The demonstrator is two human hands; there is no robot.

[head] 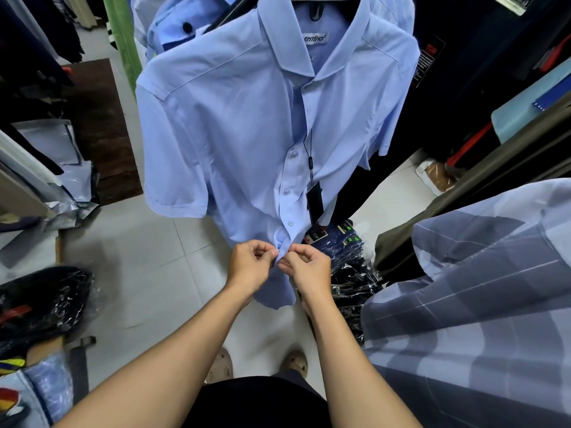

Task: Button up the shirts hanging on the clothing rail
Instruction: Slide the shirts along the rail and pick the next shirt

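A: Pale blue cotton-looking weave: the short-sleeved light blue shirt (234,125) hangs on a hanger straight ahead, front facing the person, so the placket is easy to reach.

B: How far closed is it?

A: Three small white buttons (286,191) down the placket look fastened. Whether the ones above are done, I cannot tell. The hem end is what's in hand.

B: And the hands?

A: Close together, nearly touching, at the lower placket. The left hand (250,267) pinches one edge of the cloth, the right hand (309,267) pinches the other, likely drawing button and hole together. The button itself is hidden by the fingers.

B: That dangling thing?

A: A black rectangular price tag (314,201) on a thin cord, hanging just beside the placket, clear of the hands.

B: Around it?

A: Another blue shirt (173,29) hangs behind, a grey-blue checked shirt (469,298) to the right, and plastic-wrapped dark garments (349,261) lie on the pale tiled floor (148,242).
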